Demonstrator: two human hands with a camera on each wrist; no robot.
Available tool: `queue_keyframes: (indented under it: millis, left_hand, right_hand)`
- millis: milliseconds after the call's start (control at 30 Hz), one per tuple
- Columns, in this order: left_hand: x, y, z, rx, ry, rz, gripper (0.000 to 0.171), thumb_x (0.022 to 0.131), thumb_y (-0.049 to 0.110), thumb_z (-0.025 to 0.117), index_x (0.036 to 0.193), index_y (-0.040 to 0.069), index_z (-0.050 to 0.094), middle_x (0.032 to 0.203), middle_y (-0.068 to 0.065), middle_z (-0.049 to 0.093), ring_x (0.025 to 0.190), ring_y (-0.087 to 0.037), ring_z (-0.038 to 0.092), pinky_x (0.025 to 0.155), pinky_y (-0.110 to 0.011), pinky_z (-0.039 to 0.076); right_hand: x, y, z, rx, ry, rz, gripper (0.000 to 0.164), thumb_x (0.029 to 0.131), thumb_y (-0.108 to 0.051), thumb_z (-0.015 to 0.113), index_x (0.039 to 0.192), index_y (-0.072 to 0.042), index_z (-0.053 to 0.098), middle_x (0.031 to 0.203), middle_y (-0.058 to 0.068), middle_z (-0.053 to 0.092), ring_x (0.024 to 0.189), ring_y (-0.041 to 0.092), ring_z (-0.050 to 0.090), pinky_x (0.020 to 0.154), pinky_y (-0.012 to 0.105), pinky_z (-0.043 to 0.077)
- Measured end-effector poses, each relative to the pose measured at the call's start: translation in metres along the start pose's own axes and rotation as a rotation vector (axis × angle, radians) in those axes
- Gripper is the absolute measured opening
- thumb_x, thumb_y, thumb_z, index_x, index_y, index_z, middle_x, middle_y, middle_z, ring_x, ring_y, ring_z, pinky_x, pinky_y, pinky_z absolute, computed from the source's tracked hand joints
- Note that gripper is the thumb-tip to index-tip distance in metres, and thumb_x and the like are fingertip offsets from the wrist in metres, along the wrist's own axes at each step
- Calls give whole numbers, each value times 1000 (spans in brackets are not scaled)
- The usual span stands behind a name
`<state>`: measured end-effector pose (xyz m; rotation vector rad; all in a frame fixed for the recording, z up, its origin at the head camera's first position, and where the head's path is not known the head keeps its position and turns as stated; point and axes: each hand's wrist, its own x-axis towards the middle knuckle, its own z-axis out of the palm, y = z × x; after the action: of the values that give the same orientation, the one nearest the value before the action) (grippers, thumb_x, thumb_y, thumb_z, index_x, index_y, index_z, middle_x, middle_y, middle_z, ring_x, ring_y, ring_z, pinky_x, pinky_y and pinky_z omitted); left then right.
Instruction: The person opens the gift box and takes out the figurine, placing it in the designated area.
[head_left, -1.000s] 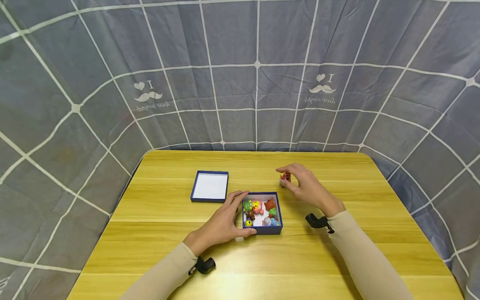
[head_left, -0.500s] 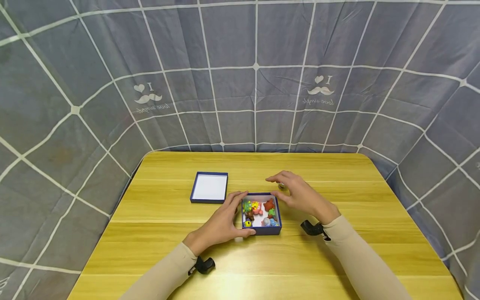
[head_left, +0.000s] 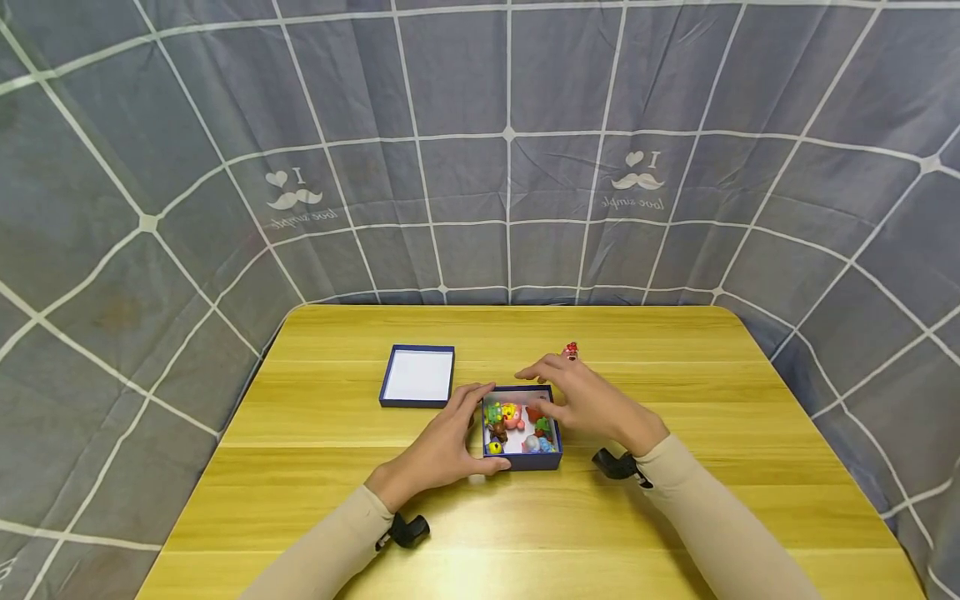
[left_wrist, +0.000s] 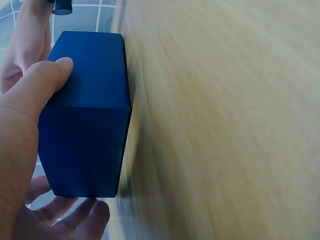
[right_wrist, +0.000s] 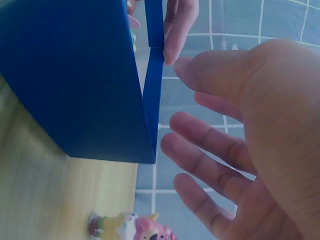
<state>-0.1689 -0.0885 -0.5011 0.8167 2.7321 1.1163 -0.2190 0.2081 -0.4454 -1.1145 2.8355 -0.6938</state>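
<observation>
A blue box (head_left: 536, 462) with a white inside stands on the table, holding several small coloured toy figures (head_left: 513, 415). My left hand (head_left: 438, 446) grips the box's left end, thumb on the near side and fingers on the far side; the left wrist view shows the same thumb (left_wrist: 52, 75) on the blue wall. Above the box's right part is my right hand (head_left: 592, 400), fingers loosely spread and holding nothing. Its fingers cover part of a reddish-brown figure (head_left: 533, 413). Just behind that hand stands a pink and red figurine (head_left: 572, 350), on a pale base in the right wrist view.
The box's lid (head_left: 417, 375) lies white side up with a blue rim, left of and behind the box. A grey curtain (head_left: 465, 175) with white grid lines surrounds the wooden table (head_left: 465, 533) at the back and sides.
My right hand has let go of the pink and red figurine, leaving it standing on the table, and has moved left and nearer, over the box. My left hand stays on the box.
</observation>
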Motion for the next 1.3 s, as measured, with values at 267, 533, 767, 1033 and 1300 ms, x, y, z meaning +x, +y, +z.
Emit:
queue_keyframes:
  millis: [267, 533, 767, 1033, 1300]
  left_hand:
    - [0, 1, 0, -3, -1, 2, 119, 94, 55, 98, 183, 11, 33, 180, -16, 41, 158, -39, 59, 130, -62, 53]
    - [-3, 1, 1, -11, -11, -18, 120, 93, 56, 98, 184, 15, 32, 183, -13, 38, 159, -38, 58, 132, -60, 52]
    - [-4, 0, 2, -27, -18, -30, 120, 93, 57, 98, 184, 16, 32, 184, -12, 37, 161, -38, 57, 133, -61, 51]
    - [-4, -1, 1, -21, -11, -27, 120, 93, 57, 98, 184, 16, 32, 184, -12, 38, 161, -37, 56, 133, -59, 51]
    - [-4, -1, 0, -10, -11, -24, 120, 92, 57, 99, 184, 16, 32, 182, -12, 39, 160, -37, 57, 133, -59, 52]
  right_hand:
    - [3, -9, 3, -15, 5, -72, 41, 109, -22, 85, 147, -10, 78, 136, 11, 79, 113, 27, 75, 97, 45, 65]
    - [6, -16, 8, 13, -63, -79, 38, 110, -22, 85, 145, -8, 78, 131, 10, 81, 101, 23, 75, 85, 30, 62]
    - [9, -17, 16, 10, -90, -91, 39, 107, -19, 88, 142, -4, 80, 126, 10, 86, 103, 22, 81, 88, 30, 66]
    - [13, -21, 19, -12, -114, -103, 44, 106, -17, 89, 147, -4, 80, 122, 9, 87, 86, 13, 75, 74, 20, 56]
    - [18, -23, 23, -71, -113, -126, 40, 104, -15, 91, 140, -2, 82, 114, 9, 86, 84, 14, 75, 72, 20, 56]
